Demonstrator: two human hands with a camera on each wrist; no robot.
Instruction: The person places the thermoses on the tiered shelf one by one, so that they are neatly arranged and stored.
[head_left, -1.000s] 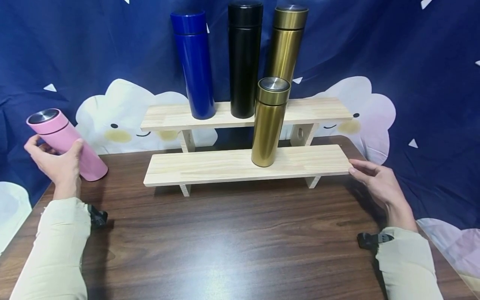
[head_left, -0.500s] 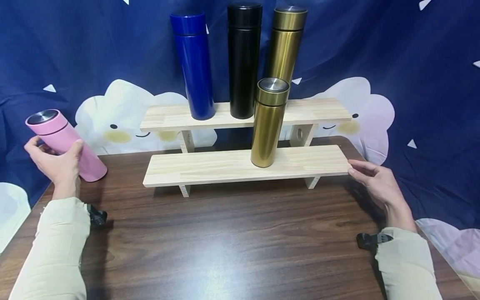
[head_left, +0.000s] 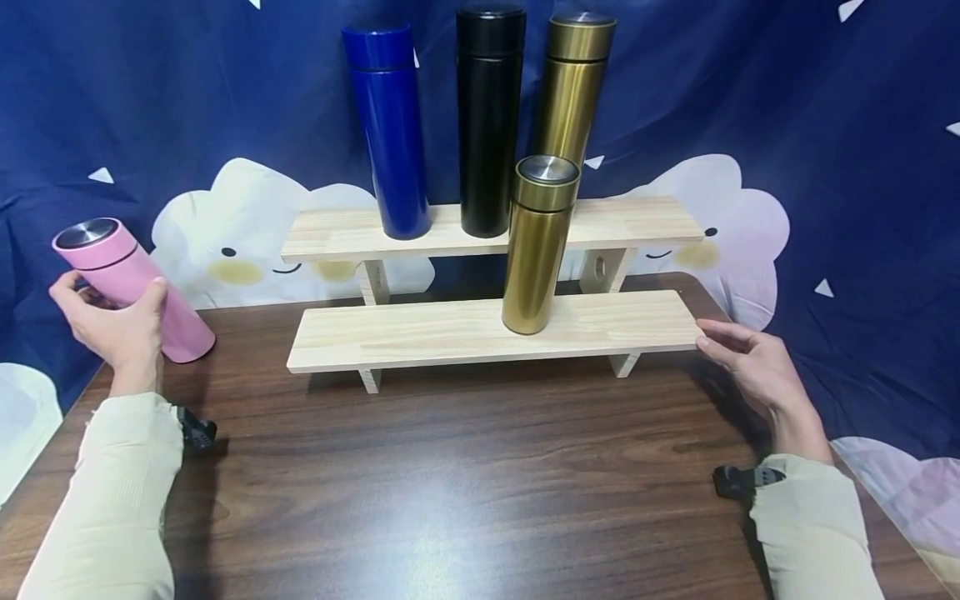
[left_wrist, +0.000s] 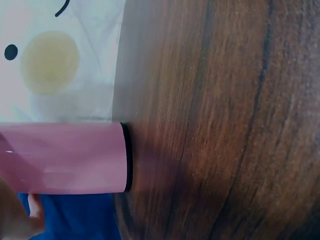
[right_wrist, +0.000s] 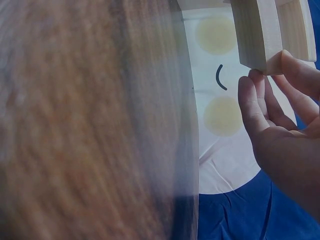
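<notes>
At the far left of the table my left hand (head_left: 112, 325) grips a pink thermos bottle (head_left: 183, 321) with a silver-topped lid. In the left wrist view the bottle's base (left_wrist: 125, 157) is right at the tabletop. My right hand (head_left: 753, 367) holds the right end of the lower wooden shelf (head_left: 420, 333) with its fingertips. The right wrist view shows the fingertips (right_wrist: 245, 85) around the board's end (right_wrist: 272, 65). A shorter gold thermos bottle (head_left: 540, 267) stands upright on the lower shelf, right of its middle.
Behind it, the upper wooden shelf (head_left: 330, 233) carries a blue thermos bottle (head_left: 393, 150), a black thermos bottle (head_left: 490, 142) and a taller gold thermos bottle (head_left: 573, 100). The short gold bottle partly hides the taller one. A dark wood table (head_left: 480, 467) lies before a navy cloth (head_left: 225, 75).
</notes>
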